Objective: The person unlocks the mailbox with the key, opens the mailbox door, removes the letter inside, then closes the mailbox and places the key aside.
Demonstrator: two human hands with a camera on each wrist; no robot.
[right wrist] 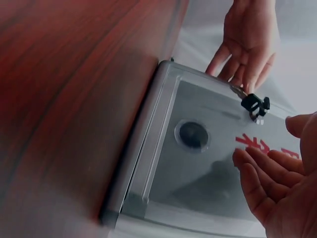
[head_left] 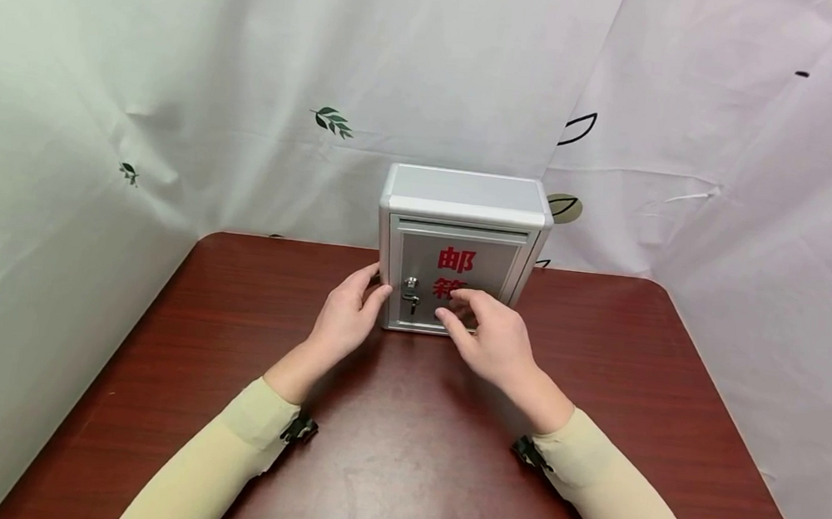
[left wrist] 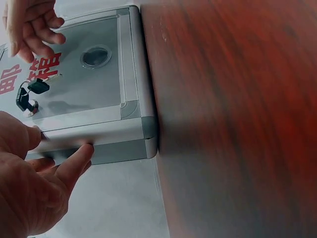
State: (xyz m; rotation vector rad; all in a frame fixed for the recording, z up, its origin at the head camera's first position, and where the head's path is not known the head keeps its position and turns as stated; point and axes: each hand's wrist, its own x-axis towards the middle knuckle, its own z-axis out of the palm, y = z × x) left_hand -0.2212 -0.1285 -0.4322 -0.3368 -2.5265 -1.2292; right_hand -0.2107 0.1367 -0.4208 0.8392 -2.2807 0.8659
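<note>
A silver-grey metal mailbox (head_left: 468,191) with red characters on its door stands upright on the table. My left hand (head_left: 346,313) is at its left side, thumb by the front edge and fingers touching the side panel (left wrist: 114,151). Fairly straight fingers show on that hand. At the door's left, a lock (head_left: 411,282) has a key in it, and dark-headed keys (right wrist: 253,103) hang from the ring. In front of the door's lower right is my right hand (head_left: 496,338), fingers loosely bent, with nothing in it. It appears apart from the door.
The box stands near the back of the dark red wooden table (head_left: 254,302). White cloth (head_left: 266,95) with leaf prints hangs behind and at both sides. A round window (right wrist: 193,135) sits low in the door, and a slot (head_left: 464,231) runs along its top.
</note>
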